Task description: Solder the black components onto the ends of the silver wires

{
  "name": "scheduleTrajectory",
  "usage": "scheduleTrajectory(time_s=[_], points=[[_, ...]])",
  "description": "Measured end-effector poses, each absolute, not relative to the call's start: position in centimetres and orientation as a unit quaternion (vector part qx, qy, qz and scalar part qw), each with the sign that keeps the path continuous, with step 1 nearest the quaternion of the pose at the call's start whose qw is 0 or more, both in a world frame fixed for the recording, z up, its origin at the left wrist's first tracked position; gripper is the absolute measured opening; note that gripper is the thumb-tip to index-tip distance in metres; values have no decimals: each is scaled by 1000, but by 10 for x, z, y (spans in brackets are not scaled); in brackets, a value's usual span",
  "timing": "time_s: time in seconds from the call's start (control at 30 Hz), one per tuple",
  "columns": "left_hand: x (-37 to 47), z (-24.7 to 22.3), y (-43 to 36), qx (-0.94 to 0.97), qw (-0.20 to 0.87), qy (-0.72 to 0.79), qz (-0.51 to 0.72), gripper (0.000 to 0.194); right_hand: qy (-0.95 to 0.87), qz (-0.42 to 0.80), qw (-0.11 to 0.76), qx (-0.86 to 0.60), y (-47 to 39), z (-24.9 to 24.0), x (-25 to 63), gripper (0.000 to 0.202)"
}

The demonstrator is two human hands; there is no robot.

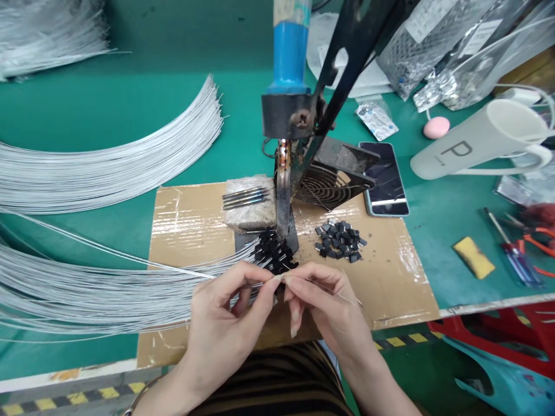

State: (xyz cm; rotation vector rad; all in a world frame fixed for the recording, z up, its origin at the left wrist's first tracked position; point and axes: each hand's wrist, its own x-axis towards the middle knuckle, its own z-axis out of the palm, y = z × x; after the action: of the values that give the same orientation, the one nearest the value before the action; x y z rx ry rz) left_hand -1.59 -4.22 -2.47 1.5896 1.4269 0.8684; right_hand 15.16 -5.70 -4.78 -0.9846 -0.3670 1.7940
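My left hand (228,323) is closed in a pinch on a few thin white wires (173,267) that come in from the left. Fingertip to fingertip with it, my right hand (332,300) pinches a thin wire (347,299), whose loose end pokes out to the right. What lies right between the fingertips is too small to make out. Just beyond them sits a cluster of black connectors (274,251) on the ends of a white wire bundle (108,292). A soldering iron (284,190), clamped upright with its tip down, stands over this cluster.
Loose black connector pieces (340,240) lie on the cardboard (390,277). Behind are a wrapped block (249,216) with metal rods, a small fan (332,185) and a phone (388,179). A mug (472,141), sponge (473,257) and screwdriver (515,254) are rightward; another wire bundle (130,162) lies left.
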Motion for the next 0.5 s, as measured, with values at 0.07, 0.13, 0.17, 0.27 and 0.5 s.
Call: scheduleTrajectory(time_s=[0.07, 0.13, 0.17, 0.27, 0.5], points=[[-16, -25, -43, 628, 402, 570, 345, 13, -154, 741, 512, -407, -59, -48, 151, 13], [-15, -26, -43, 628, 397, 572, 348, 13, -152, 739, 518, -403, -59, -47, 149, 12], [-15, -26, -43, 629, 393, 573, 348, 13, -149, 738, 521, -402, -59, -46, 148, 12], [-13, -27, -45, 632, 381, 580, 345, 12, -135, 735, 529, -402, -58, -45, 144, 12], [-7, -29, -51, 607, 375, 604, 355, 11, -95, 720, 549, -415, -60, -47, 136, 12]])
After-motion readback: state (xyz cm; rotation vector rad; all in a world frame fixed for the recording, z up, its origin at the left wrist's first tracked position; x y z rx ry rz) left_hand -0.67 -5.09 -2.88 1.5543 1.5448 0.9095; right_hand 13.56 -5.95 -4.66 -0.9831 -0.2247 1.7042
